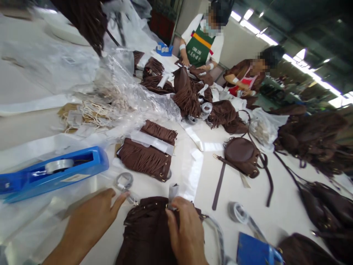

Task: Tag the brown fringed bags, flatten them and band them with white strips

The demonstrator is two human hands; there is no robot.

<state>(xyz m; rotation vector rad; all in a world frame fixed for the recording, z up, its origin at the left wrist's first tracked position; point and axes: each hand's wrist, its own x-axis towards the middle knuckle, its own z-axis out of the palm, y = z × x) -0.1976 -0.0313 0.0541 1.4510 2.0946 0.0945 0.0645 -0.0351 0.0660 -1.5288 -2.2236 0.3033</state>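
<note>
A dark brown fringed bag (150, 230) lies in front of me at the bottom centre, its top edge lined with small metal eyelets. My right hand (189, 230) grips that top edge between thumb and fingers, where a grey wrapped strip (173, 191) sticks up. To the left of the bag is my left hand (91, 217), thumb and fingers apart, holding nothing. Just beyond its fingertips lies a coiled grey wrapped strap (124, 181), with a bit of white string near the thumb. A film-wrapped strap (219, 230) curves from the bag's right side.
A blue tape dispenser (82, 171) stands at left. Ahead lie a banded fringed bag (145, 158), string tags (93, 116) and plastic film (138, 94). A round-flapped bag (239, 156), a strap roll (238, 212) and a blue block (253, 248) are at right. Two people work across the table.
</note>
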